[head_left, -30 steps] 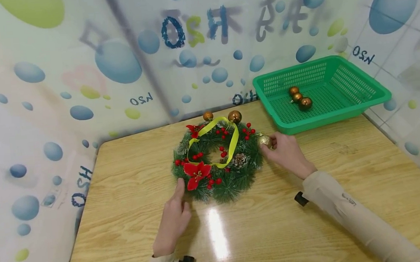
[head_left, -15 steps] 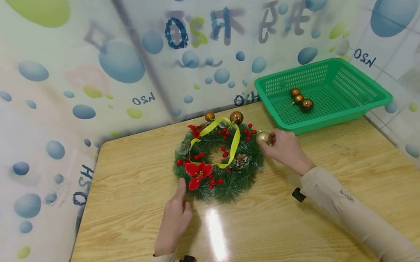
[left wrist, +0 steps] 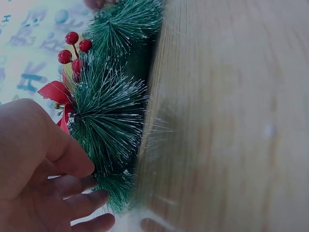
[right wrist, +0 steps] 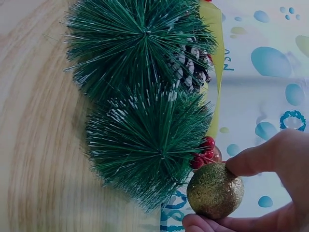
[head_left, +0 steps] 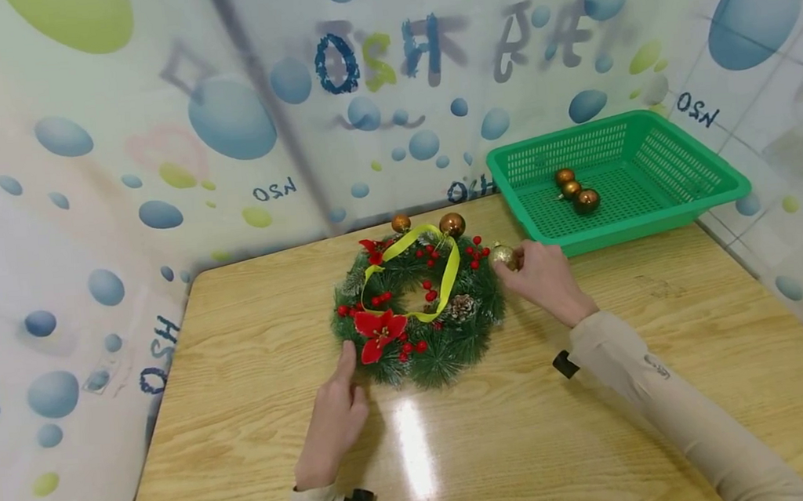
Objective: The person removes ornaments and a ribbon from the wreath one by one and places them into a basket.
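In the head view, the wreath [head_left: 418,306] lies flat on the surface [head_left: 529,429]; the left hand [head_left: 335,422] touches its near-left edge with straight fingers, and the right hand [head_left: 544,279] pinches a gold ball [head_left: 502,256] at its right edge. The left wrist view shows relaxed fingers [left wrist: 72,162] against the green needles. In the right wrist view, thumb and fingers grip the glittery ball just beside the wreath.

My left hand [head_left: 332,425] lies forward, fingers nearly straight and relaxed, index extended. My right hand [head_left: 544,277] reaches out on an extended arm, thumb and fingertips pinching.
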{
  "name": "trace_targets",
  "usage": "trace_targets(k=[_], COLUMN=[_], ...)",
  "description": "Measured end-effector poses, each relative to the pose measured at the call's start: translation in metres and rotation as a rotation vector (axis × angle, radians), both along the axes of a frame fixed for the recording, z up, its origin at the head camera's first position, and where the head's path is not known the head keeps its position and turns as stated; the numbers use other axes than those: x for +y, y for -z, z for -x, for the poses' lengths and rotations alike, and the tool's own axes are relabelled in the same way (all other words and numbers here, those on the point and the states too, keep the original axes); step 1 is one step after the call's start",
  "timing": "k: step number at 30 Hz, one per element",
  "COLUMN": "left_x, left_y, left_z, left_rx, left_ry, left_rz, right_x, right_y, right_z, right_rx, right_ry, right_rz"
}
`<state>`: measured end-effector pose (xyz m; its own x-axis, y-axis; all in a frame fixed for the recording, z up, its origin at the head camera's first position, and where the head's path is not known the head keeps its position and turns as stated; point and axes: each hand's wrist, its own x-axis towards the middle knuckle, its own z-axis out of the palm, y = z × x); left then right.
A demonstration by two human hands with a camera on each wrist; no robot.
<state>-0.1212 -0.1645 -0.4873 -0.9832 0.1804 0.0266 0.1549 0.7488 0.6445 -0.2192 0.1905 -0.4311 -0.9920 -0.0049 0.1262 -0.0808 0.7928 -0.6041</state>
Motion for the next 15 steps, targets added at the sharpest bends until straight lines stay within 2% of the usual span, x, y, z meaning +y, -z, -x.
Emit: trace_targets(k=[10,15], left_x=[0.0011,0.0019], left_y=[0.0005,0.0005], left_z=[-0.0004,-0.0002], left_rx=[0.008,0.008], left_ry=[-0.004,-0.01], left_rz=[0.0,0.004], right_x=[0.001,-0.0016], right_y=[-0.0036,-0.0072], right_z=[0.0026,0.0061], right_rx=[-0.002,0.034], right_ry=[0.019,0.004], right_rz=[0.006,-0.025])
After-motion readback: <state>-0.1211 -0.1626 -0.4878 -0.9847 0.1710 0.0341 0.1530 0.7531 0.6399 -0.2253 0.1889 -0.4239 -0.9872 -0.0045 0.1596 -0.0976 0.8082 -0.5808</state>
